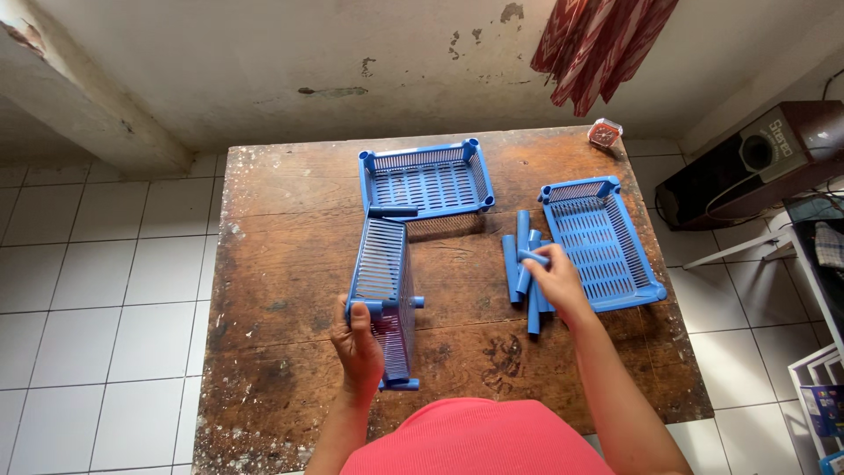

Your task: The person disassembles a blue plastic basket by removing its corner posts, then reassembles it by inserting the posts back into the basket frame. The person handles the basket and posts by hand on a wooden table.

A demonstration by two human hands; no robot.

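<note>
The left hand [356, 343] grips one corner of a blue slatted tray [384, 295], which stands on its edge near the middle of the wooden table [281, 264], tilted up so its side faces the camera. The fingers are closed around the corner socket, with the thumb on top. The right hand [556, 280], at about three o'clock from this tray, pinches a short blue tube [533, 258] between fingertips and thumb; the grip is closed on it. Just under this hand lies a small pile of blue tubes [520, 268], touching each other.

At twelve o'clock from the held tray, a second blue tray [426, 180] lies flat, and one more tube [392, 211] rests on its near rim. At three o'clock from the pile, a third blue tray [602, 242] lies flat, near the right edge of the table.

At the far right corner of the table, about one o'clock, stands a small clear box with a red content [605, 132]. Over it hangs a red patterned cloth [598, 44]. Beside the table, at two o'clock, sits a brown speaker box [756, 158] with a round dark front part.
</note>
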